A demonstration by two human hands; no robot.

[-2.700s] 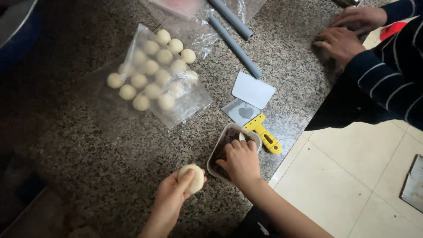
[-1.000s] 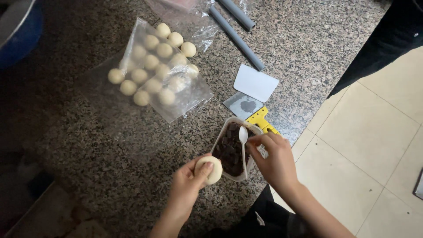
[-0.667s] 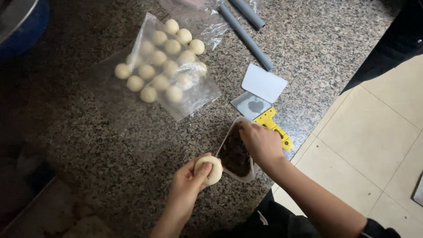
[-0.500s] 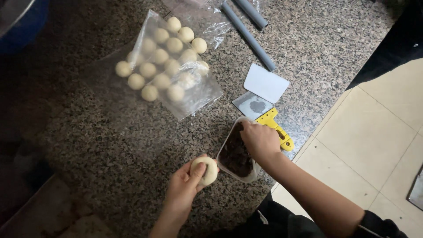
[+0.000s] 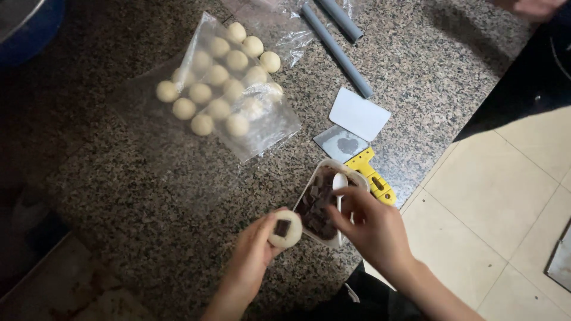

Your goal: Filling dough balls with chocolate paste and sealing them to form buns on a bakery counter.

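Dark chocolate piece newly on dough disc, left hand.

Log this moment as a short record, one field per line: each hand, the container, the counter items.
left hand: holds a flattened dough disc with a dark chocolate piece on it
right hand: over the container, fingers at a white spoon
container: pale tub of dark chocolate chunks, at the counter edge
dough balls: many, on clear plastic sheet
tools: white scraper, yellow-handled scraper, two grey tubes
surface: speckled granite counter
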